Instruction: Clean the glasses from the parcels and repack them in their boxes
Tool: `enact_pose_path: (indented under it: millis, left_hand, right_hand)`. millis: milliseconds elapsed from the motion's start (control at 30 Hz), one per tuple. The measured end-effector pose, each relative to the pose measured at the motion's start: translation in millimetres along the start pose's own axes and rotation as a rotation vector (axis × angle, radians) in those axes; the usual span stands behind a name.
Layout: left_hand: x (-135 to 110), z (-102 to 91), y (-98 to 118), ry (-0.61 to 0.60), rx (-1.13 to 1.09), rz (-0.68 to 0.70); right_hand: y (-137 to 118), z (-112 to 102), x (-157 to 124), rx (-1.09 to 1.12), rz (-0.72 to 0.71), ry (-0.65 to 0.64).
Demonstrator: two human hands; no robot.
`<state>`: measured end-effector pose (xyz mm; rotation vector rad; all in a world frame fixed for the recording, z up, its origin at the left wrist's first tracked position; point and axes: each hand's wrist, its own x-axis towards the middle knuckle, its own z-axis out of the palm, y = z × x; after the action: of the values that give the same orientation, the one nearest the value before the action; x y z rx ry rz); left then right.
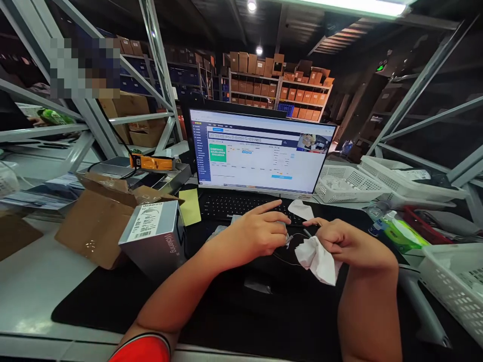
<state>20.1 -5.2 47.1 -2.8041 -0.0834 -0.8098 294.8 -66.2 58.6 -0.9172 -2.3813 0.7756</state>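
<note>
Over the black desk mat (294, 311), my left hand (260, 231) is closed with its index finger stretched forward. A grey-blue object, mostly hidden, is under or behind its fingers, and I cannot make out its kind. My right hand (343, 241) grips a crumpled white tissue (317, 259) that hangs below its fingers. A thin cord (286, 261) loops between the two hands. Another white tissue (301, 209) lies by the keyboard (241, 203), just beyond the right hand. A small clear plastic piece (258, 287) rests on the mat.
A lit monitor (256, 156) stands behind the keyboard. To the left are a grey box (153, 241), an open carton (94, 221) and a yellow note (190, 206). White baskets (350, 183), a green pack (403, 231) and a handheld scanner (424, 309) are at right.
</note>
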Motion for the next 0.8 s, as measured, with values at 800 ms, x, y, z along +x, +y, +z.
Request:
enact_pose_path:
  millis: [800]
  left_hand:
    - [1.5, 7.5, -10.1, 0.29, -0.078, -0.161]
  right_hand:
    - [57.3, -31.6, -27.5, 0.546, 0.173, 1.243]
